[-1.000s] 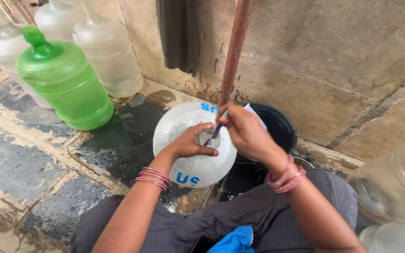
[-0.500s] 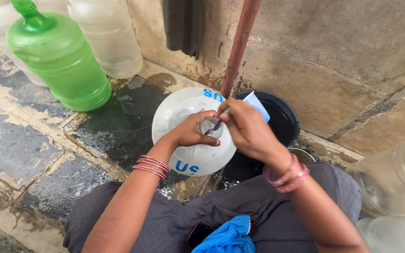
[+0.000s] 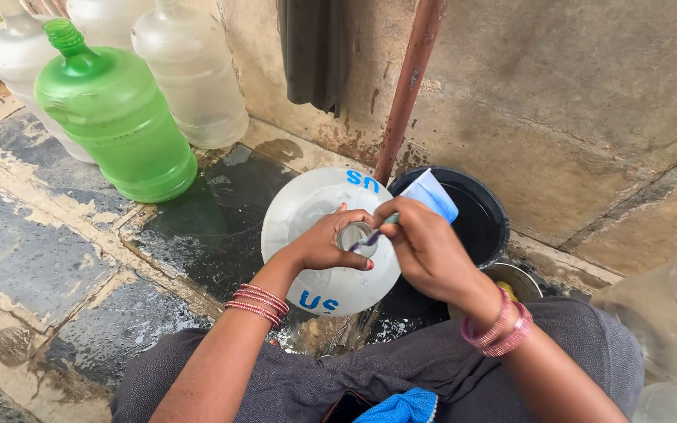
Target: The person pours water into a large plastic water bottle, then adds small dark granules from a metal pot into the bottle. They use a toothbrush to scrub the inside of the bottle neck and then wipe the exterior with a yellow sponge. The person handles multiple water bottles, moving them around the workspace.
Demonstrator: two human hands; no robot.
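Head view: two hands meet over one white jug [image 3: 307, 227] standing on the wet stone floor [image 3: 56, 258], its mouth facing up at the middle of the frame. The left hand [image 3: 327, 247] is curled around the jug's neck, fingers wrapped about the rim, so it is closed on the jug. The right hand [image 3: 425, 247] is closed in a pinch on one thin brush [image 3: 370, 237], whose tip reaches the jug's mouth. A pale blue-and-white packet [image 3: 436, 196] shows just above the right hand, at about 1 o'clock of the jug; whether that hand also holds it cannot be told.

One black bucket [image 3: 479, 219] sits at 3 o'clock of the jug, touching or just beside it. One rusty pipe [image 3: 405, 86] rises against the wall at 12 o'clock. One green bottle [image 3: 111, 117] stands at 10 o'clock, with three clear bottles [image 3: 193, 70] behind it along the wall. Two more clear bottles [image 3: 667, 313] lie at the right edge, at 4 o'clock. One dark cloth [image 3: 315, 47] hangs on the wall. Each wrist wears pink bangles [image 3: 258, 301]. One blue cloth [image 3: 401, 407] lies on the lap at 6 o'clock.
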